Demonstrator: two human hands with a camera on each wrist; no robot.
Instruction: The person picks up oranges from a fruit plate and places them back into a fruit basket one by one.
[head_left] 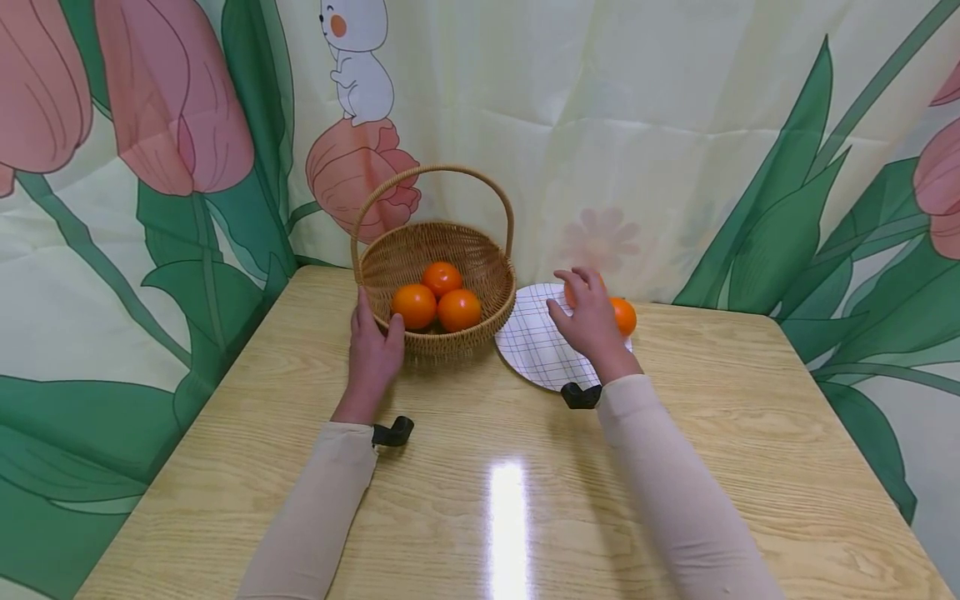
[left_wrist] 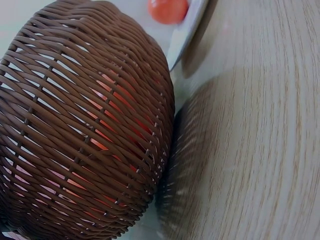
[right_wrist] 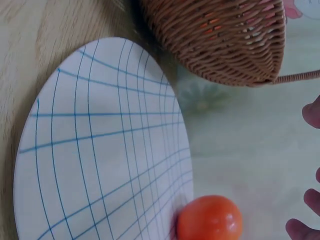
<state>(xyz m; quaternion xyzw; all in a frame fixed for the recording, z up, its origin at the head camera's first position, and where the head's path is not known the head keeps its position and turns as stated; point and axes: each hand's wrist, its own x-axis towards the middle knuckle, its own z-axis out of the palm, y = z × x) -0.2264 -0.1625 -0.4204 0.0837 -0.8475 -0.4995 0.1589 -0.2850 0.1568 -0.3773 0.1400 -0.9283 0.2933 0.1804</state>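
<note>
A wicker basket (head_left: 476,337) with a tall arched handle holds three oranges (head_left: 414,307). My left hand (head_left: 372,354) holds it at the left side of its rim, thumb toward the front; the left wrist view shows the woven wall (left_wrist: 85,120) up close, with orange colour through the gaps. My right hand (head_left: 592,325) is over a white plate (head_left: 536,333) with blue grid lines, its fingers spread and loosely bent. One orange (head_left: 572,293) is partly behind these fingers, another (head_left: 624,317) beside the hand. The right wrist view shows fingertips (right_wrist: 301,231) apart from an orange (right_wrist: 210,220).
The wooden table (head_left: 465,508) carries the basket at back left, with the plate close to its right. A curtain (head_left: 600,150) printed with tulips hangs right behind the table's back edge. Black wrist mounts (head_left: 393,432) stick out at both cuffs.
</note>
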